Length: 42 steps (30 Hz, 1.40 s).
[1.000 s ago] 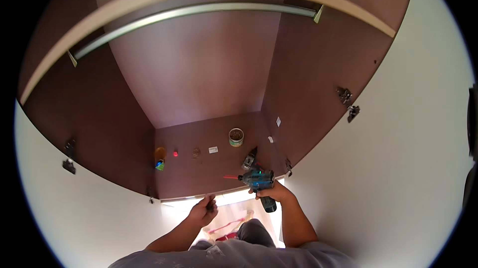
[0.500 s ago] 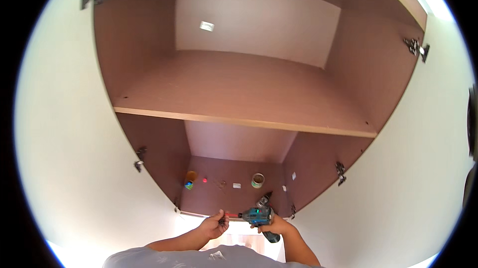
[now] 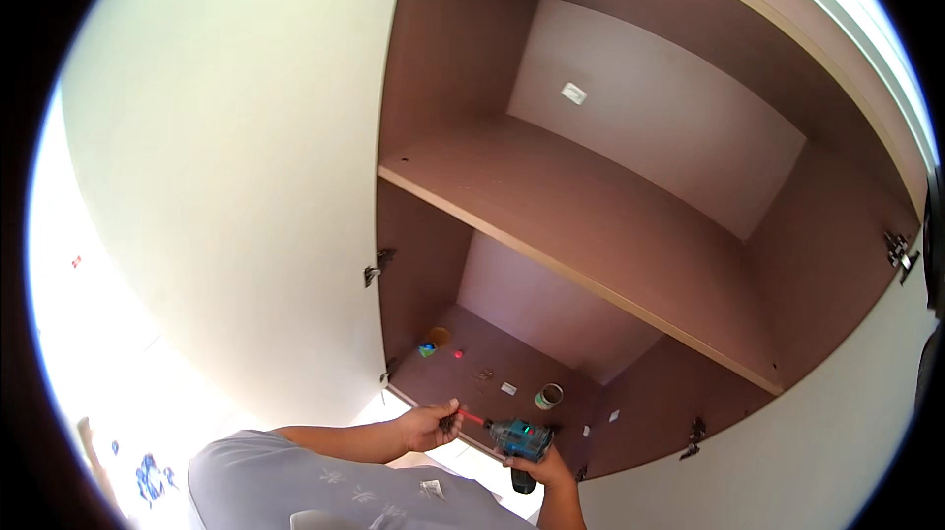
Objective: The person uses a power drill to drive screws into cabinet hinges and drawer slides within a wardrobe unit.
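Note:
My right hand (image 3: 549, 468) grips the handle of a teal and black cordless drill (image 3: 522, 438), which points left. A long red bit (image 3: 472, 418) sticks out of its chuck. At the bit's far end is my left hand (image 3: 425, 427), its thumb and fingers pinched together. Small dark pieces (image 3: 448, 424) show in those fingers, too small to name. Both hands are at the front edge of the cabinet's lower compartment (image 3: 482, 387). Inside it stand an open tin (image 3: 549, 395) and a yellow-brown round container (image 3: 438, 336), with a blue-green item (image 3: 426, 349) beside it.
A wooden-edged shelf (image 3: 581, 279) spans the cabinet above my hands. Open pale doors flank it, the left door (image 3: 236, 186) and the right door (image 3: 768, 461), with dark hinges (image 3: 378, 267). A small red thing (image 3: 459, 354) and a white label (image 3: 508, 388) lie inside.
My view has turned left and tilted, so the cabinet slants and more of the left door and bright floor shows. The drill and both hands keep nearly the same hold.

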Available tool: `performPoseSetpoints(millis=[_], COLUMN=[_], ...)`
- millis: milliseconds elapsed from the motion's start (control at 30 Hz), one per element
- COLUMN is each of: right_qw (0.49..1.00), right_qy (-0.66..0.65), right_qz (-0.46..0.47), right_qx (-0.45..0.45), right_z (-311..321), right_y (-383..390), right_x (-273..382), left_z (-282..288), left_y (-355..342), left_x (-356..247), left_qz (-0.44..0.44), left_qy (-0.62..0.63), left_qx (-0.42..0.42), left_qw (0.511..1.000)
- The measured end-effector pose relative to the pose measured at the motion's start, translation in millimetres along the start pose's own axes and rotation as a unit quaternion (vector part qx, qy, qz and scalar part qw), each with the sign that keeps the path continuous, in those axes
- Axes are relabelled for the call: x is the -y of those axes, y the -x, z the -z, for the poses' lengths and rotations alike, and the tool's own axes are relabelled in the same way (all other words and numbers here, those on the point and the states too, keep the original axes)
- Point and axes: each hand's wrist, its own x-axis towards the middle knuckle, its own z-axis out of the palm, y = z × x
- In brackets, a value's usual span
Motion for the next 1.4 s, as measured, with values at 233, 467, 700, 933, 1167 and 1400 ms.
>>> performPoseSetpoints(millis=[233, 467, 700, 933, 1167, 1400], right_qw=[0.968, 0.924, 0.916, 0.919, 0.916, 0.915], right_qy=[-0.185, -0.141, -0.201, -0.222, -0.219, -0.226], right_qz=[0.094, 0.315, 0.327, 0.301, 0.293, 0.292], right_qx=[0.141, 0.163, 0.119, 0.123, 0.167, 0.165], right_z=[-50, -88, -158, -200, -206, -205], right_y=[-58, -125, -230, -302, -330, -329], right_x=[98, 291, 443, 498, 504, 504], left_z=[-2, 125, 186, 218, 219, 229], left_y=[73, 120, 181, 222, 224, 223], left_x=[5, 37, 33, 29, 41, 42], left_qz=[-0.104, -0.175, -0.213, -0.292, -0.303, -0.307], left_qy=[0.017, 0.183, 0.142, 0.209, 0.220, 0.227], left_qx=[0.042, -0.106, -0.126, -0.083, -0.142, -0.110], left_qw=[0.994, 0.962, 0.959, 0.929, 0.916, 0.917])
